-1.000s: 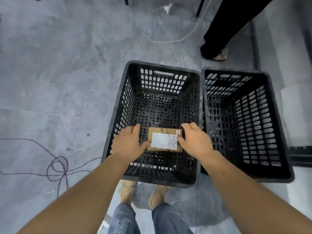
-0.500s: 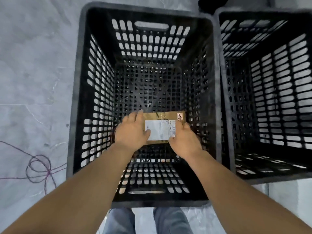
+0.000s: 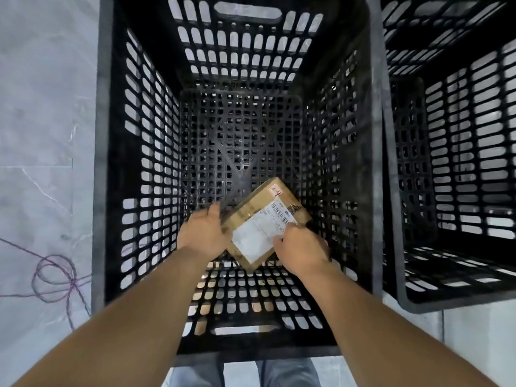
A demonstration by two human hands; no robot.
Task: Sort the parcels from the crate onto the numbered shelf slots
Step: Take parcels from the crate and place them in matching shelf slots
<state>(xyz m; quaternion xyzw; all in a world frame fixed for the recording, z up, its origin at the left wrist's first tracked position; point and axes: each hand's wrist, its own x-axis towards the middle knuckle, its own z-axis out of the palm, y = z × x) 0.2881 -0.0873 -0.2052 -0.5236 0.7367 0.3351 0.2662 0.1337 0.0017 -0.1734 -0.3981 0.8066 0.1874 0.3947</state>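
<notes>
A small brown cardboard parcel (image 3: pixel 265 216) with a white shipping label lies deep inside a black slatted crate (image 3: pixel 139 169), turned diagonally with one corner pointing away. My left hand (image 3: pixel 202 233) grips its left edge, fingers curled over the side. At the near right edge my right hand (image 3: pixel 300 248) holds the parcel, with fingers on the label. Both forearms reach down into the crate. No other parcel shows in this crate.
A second black slatted crate (image 3: pixel 458 152) stands touching the first on the right, nothing visible inside it. Grey marble floor lies to the left, with a purple looped cord (image 3: pixel 53 275) on it. My jeans-clad knees (image 3: pixel 195 375) show below the crate's near wall.
The camera has dropped much closer over the crate. The parcel has turned from square-on to diagonal between my hands, and both hands have closed tighter on its edges.
</notes>
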